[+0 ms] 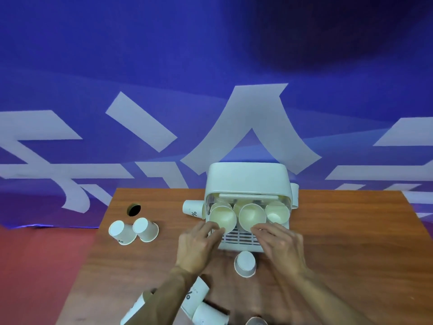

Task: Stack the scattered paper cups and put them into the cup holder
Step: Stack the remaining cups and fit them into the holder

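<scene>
A white cup holder (248, 177) stands at the table's far middle. Three cup stacks lie in it, mouths toward me: left (222, 218), middle (251, 216), right (277, 213). My left hand (199, 245) reaches to the rim of the left stack, fingers touching it. My right hand (278, 245) hovers just below the middle stack, fingers extended over the holder's slotted tray (239, 238). Loose white paper cups lie about: one upside down (244, 263) between my wrists, two (121, 232) (145, 229) at the left, several (196, 299) near my left forearm.
Another cup (192, 208) lies on its side against the holder's left wall, and one (294, 194) stands at its right. A dark round hole (133, 210) sits in the wooden table (351, 231) at far left. A blue banner hangs behind.
</scene>
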Demonstrator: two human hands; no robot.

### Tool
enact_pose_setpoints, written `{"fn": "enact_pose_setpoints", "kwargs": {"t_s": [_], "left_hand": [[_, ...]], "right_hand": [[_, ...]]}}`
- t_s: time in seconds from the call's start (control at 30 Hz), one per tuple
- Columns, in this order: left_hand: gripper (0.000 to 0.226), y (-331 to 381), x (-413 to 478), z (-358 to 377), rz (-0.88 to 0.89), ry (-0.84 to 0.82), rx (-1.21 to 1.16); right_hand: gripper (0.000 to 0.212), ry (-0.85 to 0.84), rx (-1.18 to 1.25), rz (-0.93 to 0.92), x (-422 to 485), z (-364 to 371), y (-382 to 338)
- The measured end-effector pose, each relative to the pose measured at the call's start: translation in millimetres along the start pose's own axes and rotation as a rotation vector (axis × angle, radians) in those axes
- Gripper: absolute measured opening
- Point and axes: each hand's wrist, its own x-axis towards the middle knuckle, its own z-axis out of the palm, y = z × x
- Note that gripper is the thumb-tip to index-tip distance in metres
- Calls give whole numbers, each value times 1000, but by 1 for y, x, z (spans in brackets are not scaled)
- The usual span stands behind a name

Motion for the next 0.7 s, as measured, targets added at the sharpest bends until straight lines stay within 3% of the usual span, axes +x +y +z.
{"fn": "enact_pose_setpoints", "kwargs": {"t_s": [0.37,0.7], "left_hand": [[7,-6,-6,16,-1,25,13],[12,-13,3,16,-96,-147,9]], "right_hand": [[31,11,-65,-130,0,2,5],[28,-126,23,25,-1,15,8]]}}
